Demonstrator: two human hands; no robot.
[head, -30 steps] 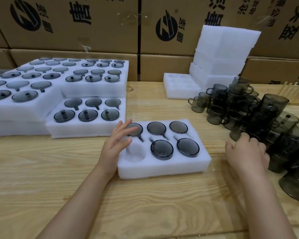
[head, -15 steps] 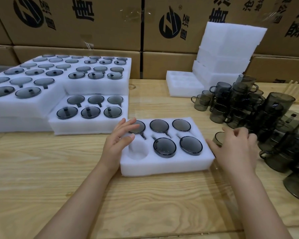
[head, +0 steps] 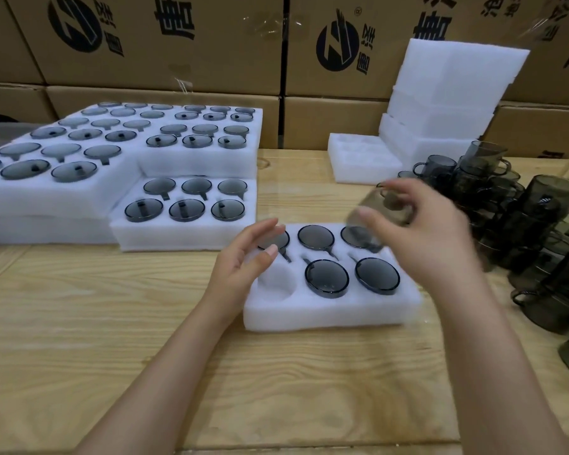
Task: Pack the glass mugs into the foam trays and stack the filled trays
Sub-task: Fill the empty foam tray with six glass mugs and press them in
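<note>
Right hand [head: 421,238] raised one mug [head: 376,210]; tray [head: 326,315] holds five.

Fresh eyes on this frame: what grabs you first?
The right hand holds a smoky glass mug above the near foam tray, mid-table, where five pockets are filled and the front-left pocket is empty. The left hand is open at that tray's left end. At left, filled trays stack up; loose mugs crowd the right.
</note>
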